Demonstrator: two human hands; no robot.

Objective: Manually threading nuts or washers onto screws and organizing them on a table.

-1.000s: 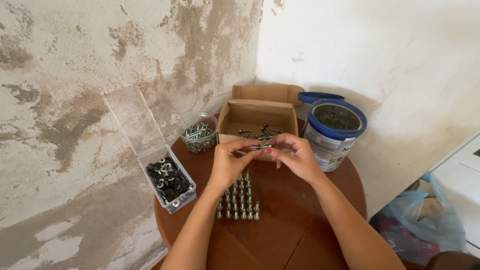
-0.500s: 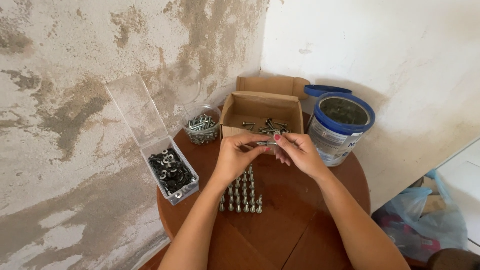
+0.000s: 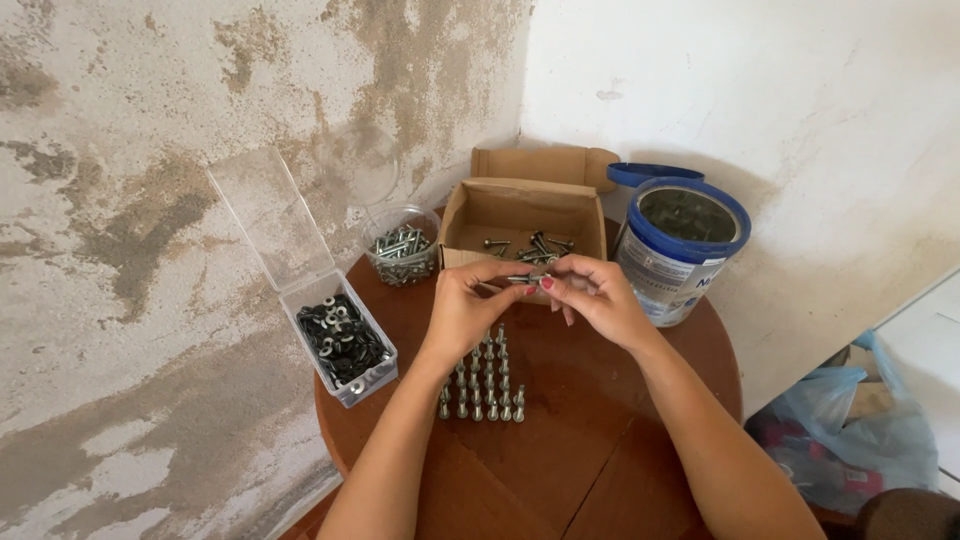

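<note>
Both hands still pinching bolt, left hand, right hand, little changed

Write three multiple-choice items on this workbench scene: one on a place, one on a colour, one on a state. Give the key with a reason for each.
1. Where do the finished bolts stand?
A. In upright rows on the round wooden table, below the hands
B. Inside the tin
C. On the floor

2. What colour is the rim of the tin?
A. Red
B. Blue
C. Yellow

3. How is the clear plastic box of dark washers?
A. Shut
B. Overturned
C. Open, lid tipped up against the wall

Key:
1 A: the bolts stand in rows on the tabletop just under the left hand and right hand, which pinch one small bolt between them.
2 B: a blue band rings the tin's open top, and its blue lid leans behind.
3 C: the lid stands raised and the washers lie exposed.
</note>
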